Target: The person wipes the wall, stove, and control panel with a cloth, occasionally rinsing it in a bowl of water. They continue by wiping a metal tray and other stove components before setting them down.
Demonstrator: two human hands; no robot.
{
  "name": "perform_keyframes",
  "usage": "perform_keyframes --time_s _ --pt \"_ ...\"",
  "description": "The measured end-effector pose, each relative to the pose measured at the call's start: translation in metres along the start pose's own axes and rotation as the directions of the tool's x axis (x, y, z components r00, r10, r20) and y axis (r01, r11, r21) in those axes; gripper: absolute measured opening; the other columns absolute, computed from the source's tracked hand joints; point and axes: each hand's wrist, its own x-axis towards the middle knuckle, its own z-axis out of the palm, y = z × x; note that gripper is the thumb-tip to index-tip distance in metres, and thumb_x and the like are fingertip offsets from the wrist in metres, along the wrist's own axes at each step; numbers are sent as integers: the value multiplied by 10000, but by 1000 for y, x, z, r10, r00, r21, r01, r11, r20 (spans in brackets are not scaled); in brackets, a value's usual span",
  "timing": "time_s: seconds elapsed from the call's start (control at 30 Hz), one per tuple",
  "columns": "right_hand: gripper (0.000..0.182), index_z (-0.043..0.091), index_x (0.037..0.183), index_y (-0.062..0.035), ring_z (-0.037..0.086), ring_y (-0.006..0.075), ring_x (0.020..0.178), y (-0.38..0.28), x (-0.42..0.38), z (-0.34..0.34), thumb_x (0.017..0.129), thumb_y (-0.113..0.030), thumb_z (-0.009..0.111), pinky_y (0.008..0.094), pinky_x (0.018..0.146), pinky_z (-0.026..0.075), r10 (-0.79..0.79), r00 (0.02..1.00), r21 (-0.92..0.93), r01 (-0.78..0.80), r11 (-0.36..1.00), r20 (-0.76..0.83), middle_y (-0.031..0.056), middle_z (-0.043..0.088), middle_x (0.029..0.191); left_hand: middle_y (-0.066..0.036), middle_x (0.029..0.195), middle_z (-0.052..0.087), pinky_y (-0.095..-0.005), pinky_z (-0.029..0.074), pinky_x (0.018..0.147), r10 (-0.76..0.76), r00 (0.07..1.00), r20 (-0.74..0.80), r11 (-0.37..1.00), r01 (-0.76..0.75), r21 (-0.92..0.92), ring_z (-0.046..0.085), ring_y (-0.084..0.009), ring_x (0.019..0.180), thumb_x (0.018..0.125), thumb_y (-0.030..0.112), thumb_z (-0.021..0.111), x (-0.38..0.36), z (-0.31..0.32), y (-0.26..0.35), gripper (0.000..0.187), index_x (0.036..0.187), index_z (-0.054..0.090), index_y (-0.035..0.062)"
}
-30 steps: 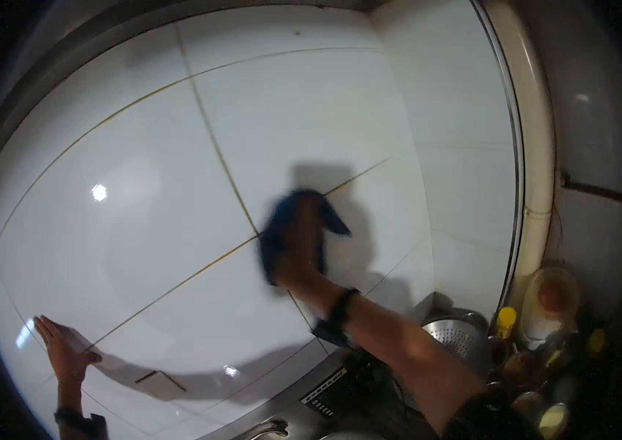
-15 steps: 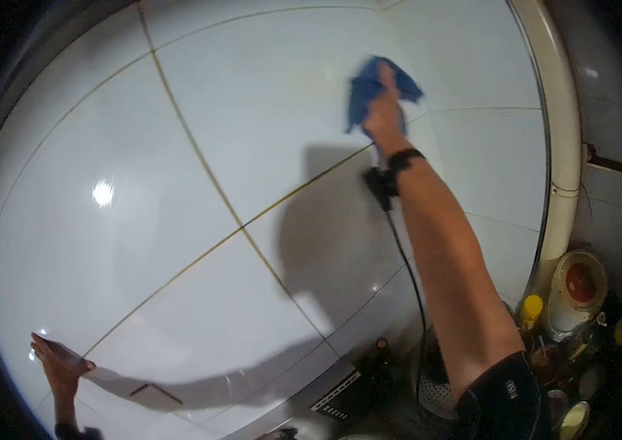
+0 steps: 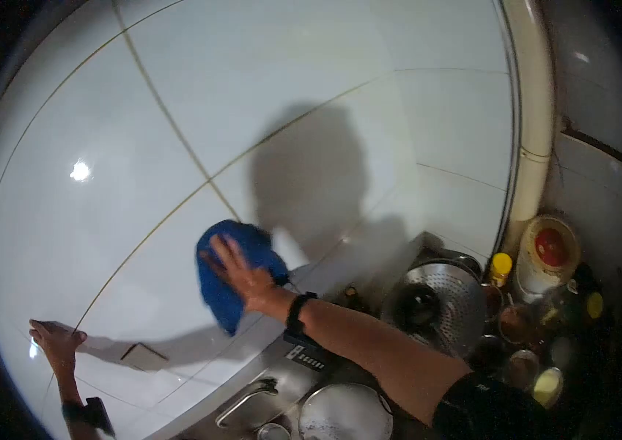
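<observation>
Low on the far left, the person's left hand (image 3: 58,348) leans on a big wall of shiny white tiles (image 3: 142,132) with thin brown lines between them. The hand is open, with its thumb sticking out and nothing in it. A black band (image 3: 97,416) goes around that wrist. Just to the right, low on the wall, is a small pale square plate (image 3: 144,357). Next comes a soft dark blue cloth (image 3: 234,246), spread on the wall below the spot where the brown lines cross. The right hand (image 3: 248,282) lies on top of the cloth with its fingers spread wide, holding it flat to the tiles and not in a fist. A black strap (image 3: 298,312) goes around this wrist. Below the hand is a shiny bent metal handle (image 3: 243,403), and beside it a round thing with a white top (image 3: 346,414). Past the forearm sits a round silver metal strainer (image 3: 465,301) full of little holes. The arm ends in a black sleeve (image 3: 483,403). Farther right are a bright yellow cap (image 3: 501,264), a tall cream pipe (image 3: 534,147), and a pale tub (image 3: 534,280) with a round red thing (image 3: 550,247) at its top.
</observation>
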Motion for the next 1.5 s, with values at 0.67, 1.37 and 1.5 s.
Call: perform_keyframes --time_s 0.67,1.37,1.5 --pt "498 488 1405 -5 386 376 1396 11 -111 99 1019 -317 465 475 1202 196 513 851 113 -502 858 -115 193 428 1508 -273 1631 21 -580 174 1224 316 947 -49 947 -312 80 51 -475 1499 368 119 965 -40 -34 157 1570 1595 -15 144" --pt "390 613 1295 -43 467 380 1345 124 -128 113 971 -242 527 517 1152 298 570 718 -176 -670 721 -399 192 543 1405 -438 1430 210 -560 429 1076 375 927 22 892 -367 262 296 -584 1326 472 374 997 -45 -49 175 1486 1510 52 -115" --pt "372 637 1274 -51 482 380 1335 15 -154 138 962 -228 539 525 1143 317 516 839 -320 -448 835 172 192 565 1385 -453 1394 229 -577 324 1115 383 922 61 893 -387 229 282 -579 1302 445 453 988 -45 -52 179 1540 1461 24 -188"
